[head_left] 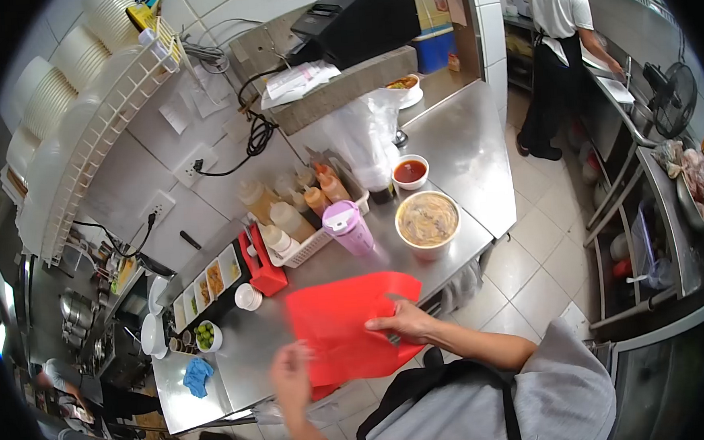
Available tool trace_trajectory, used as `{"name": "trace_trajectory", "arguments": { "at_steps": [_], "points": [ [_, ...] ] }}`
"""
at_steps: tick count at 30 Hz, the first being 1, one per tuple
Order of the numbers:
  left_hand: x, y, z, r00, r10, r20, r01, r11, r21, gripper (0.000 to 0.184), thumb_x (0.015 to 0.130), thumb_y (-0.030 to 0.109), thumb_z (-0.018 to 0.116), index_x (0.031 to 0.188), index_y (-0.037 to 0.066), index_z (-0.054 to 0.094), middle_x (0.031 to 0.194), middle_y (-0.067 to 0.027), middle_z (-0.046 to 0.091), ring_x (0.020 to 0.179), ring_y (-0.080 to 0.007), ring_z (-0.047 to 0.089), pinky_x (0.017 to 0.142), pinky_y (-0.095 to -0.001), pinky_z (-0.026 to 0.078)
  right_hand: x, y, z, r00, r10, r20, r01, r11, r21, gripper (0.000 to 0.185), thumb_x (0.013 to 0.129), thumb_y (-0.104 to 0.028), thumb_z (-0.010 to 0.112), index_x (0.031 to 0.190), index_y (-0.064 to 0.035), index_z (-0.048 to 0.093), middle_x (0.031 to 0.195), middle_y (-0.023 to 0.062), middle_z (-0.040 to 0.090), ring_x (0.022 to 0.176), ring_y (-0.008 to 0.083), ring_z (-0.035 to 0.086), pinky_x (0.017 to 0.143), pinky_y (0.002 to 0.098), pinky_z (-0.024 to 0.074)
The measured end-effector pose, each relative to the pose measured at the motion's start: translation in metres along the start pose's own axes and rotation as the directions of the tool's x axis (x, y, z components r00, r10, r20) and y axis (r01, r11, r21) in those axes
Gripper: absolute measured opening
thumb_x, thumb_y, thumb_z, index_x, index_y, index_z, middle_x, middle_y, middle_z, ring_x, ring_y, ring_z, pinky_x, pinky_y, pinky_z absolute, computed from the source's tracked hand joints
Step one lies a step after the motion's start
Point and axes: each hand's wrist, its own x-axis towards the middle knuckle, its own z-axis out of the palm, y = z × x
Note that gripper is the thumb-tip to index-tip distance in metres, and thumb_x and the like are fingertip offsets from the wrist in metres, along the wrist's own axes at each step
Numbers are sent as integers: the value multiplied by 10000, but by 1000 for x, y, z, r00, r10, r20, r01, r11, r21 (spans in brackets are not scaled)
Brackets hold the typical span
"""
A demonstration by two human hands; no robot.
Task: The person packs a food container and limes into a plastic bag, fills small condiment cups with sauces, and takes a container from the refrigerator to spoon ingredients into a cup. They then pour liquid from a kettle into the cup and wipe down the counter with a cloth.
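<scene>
A bright red bag (pixel 338 322), spread flat and partly blurred, hangs in front of me over the near edge of the steel counter. My right hand (pixel 403 323) grips its right side, thumb on top and the other fingers out of sight behind. At the lower left edge of the bag is my left hand (pixel 291 373), its fingers smeared by motion, so its hold is unclear. Beyond the bag stand a lidded round tub of soup-like food (pixel 428 220), a small bowl of red sauce (pixel 409 172) and a pink cup with a lid (pixel 348 227).
Sauce bottles fill a white basket (pixel 309 245) along the wall. Left of it are a red holder (pixel 263 262), a topping tray (pixel 209 287), a bowl of limes (pixel 206 336) and a blue cloth (pixel 197 378). A co-worker (pixel 554 38) stands at another counter; others are at lower left.
</scene>
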Motion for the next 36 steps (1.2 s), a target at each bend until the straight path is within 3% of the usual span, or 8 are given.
{"name": "trace_trajectory", "arguments": {
  "at_steps": [4, 10, 13, 17, 22, 29, 33, 36],
  "points": [
    [11, -24, 56, 999, -25, 31, 30, 980, -194, 98, 855, 87, 592, 865, -10, 577, 804, -34, 602, 710, -71, 561, 624, -189, 438, 41, 15, 37, 989, 39, -144, -43, 999, -21, 289, 757, -118, 708, 999, -43, 568, 913, 49, 608, 852, 114, 575, 752, 267, 478],
    [15, -46, 78, 983, -148, 111, 171, 957, -236, 113, 860, 106, 595, 830, 0, 572, 754, -24, 595, 682, -52, 528, 588, -193, 439, 31, 12, 5, 994, 109, 4, -109, 989, 96, 246, 814, -169, 650, 1022, -61, 574, 907, 26, 608, 806, 112, 578, 668, 253, 465],
    [14, -48, 92, 919, -378, 110, 364, 707, -606, 71, 870, 84, 560, 837, 21, 551, 785, -25, 597, 702, -79, 562, 616, -218, 470, 27, 1, -23, 976, 206, 69, -216, 951, 221, 225, 856, -170, 593, 1050, -58, 570, 947, 39, 615, 861, 142, 594, 750, 280, 488],
    [15, -75, 91, 843, -522, 132, 220, 110, -969, 119, 858, 121, 470, 905, 53, 556, 886, -60, 620, 790, -183, 604, 713, -335, 504, 18, -5, -80, 976, 218, -4, -187, 845, 501, 218, 896, -102, 488, 1104, -47, 523, 1017, 61, 599, 936, 177, 590, 834, 332, 488],
    [16, -52, 73, 846, -513, -146, -5, 266, -964, 215, 832, 240, 502, 940, 60, 546, 953, -75, 614, 887, -238, 587, 798, -403, 484, -11, -7, -157, 949, 285, -135, -196, 868, 457, 127, 883, -67, 492, 1006, -55, 519, 933, 70, 616, 805, 172, 616, 711, 282, 517],
    [30, -6, 89, 759, -571, -313, 58, 538, -841, 181, 835, 260, 516, 880, 85, 508, 852, -40, 551, 838, -200, 553, 769, -350, 474, -42, 27, -207, 954, 274, 123, -249, 950, -187, 127, 842, -175, 624, 860, -73, 551, 787, -11, 597, 715, 57, 539, 632, 180, 423],
    [42, -5, 111, 797, -530, -289, 154, 641, -752, 158, 854, 237, 494, 878, 82, 517, 859, -51, 581, 855, -210, 572, 790, -358, 472, -53, -5, -217, 958, 241, 158, -188, 939, -289, 241, 843, -269, 630, 951, -58, 591, 748, -50, 560, 671, 31, 473, 590, 183, 383],
    [42, 17, 138, 819, -532, -215, 272, 689, -672, 122, 847, 188, 474, 873, 72, 504, 830, -41, 555, 812, -177, 552, 752, -320, 466, -50, -33, -241, 903, 401, 152, -201, 709, -676, 421, 836, -336, 623, 1122, -36, 551, 927, 31, 610, 826, 92, 547, 727, 234, 437]
  ]
}}
